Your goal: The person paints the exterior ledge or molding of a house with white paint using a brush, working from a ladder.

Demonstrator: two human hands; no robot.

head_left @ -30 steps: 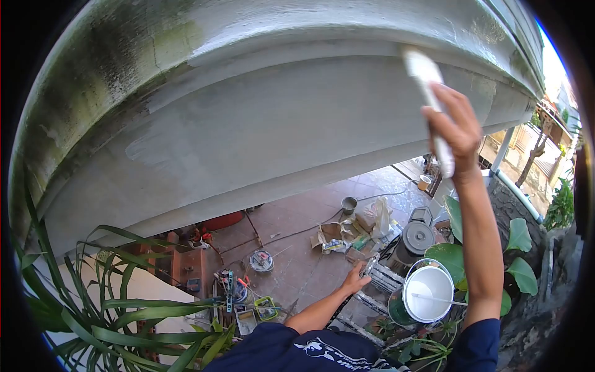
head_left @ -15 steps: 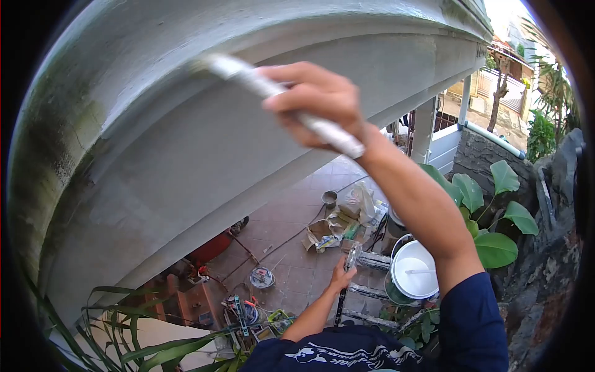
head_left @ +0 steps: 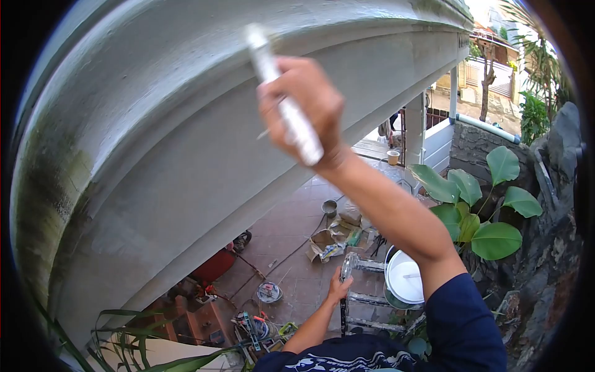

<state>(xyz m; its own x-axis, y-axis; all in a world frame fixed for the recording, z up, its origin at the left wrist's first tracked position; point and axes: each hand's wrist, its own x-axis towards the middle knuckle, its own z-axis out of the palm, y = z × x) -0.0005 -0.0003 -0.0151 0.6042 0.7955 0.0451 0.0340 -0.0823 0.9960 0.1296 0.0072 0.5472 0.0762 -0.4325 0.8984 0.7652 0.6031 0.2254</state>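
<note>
My right hand [head_left: 310, 102] is closed around the white, paint-smeared handle of a paintbrush [head_left: 263, 59], arm stretched up and forward. The brush's bristle end is blurred and overlaps the curved ledge moulding [head_left: 204, 68], whose surface is grey-white with dark stains toward the left. Lower down, my left hand [head_left: 338, 287] grips the side rail of a paint-spattered ladder [head_left: 367, 298]. A white bucket [head_left: 406, 286] with white paint and a stick-like tool in it hangs or stands by the ladder, under my right arm.
Far below lies a tiled floor [head_left: 288, 232] with torn bags [head_left: 331, 242], a small bucket [head_left: 269, 292] and a pile of tools [head_left: 254, 328]. Large-leaved plants [head_left: 496, 240] and a rough rock wall [head_left: 527, 297] flank the right. Long leaves [head_left: 139, 338] reach in at bottom left.
My right hand has shifted left and slightly down, and the brush has turned more upright, its tip now farther right along the moulding. The left hand keeps its hold on the ladder.
</note>
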